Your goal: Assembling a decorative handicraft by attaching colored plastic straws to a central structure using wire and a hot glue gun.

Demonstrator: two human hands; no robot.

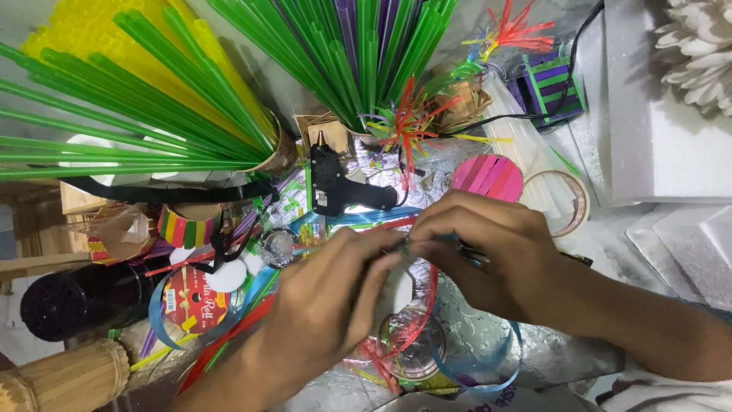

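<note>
Pinching a small silvery piece between both hands, left hand and right hand fingertips meeting on it; red ribbon strip curls below; black glue gun lies just beyond; likely mid-assembly; next calls for steady grip.

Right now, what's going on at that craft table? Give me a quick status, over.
Left hand and right hand pinching one small piece together. Piece too hidden to identify. Black glue gun just beyond, ribbons underneath.
</note>
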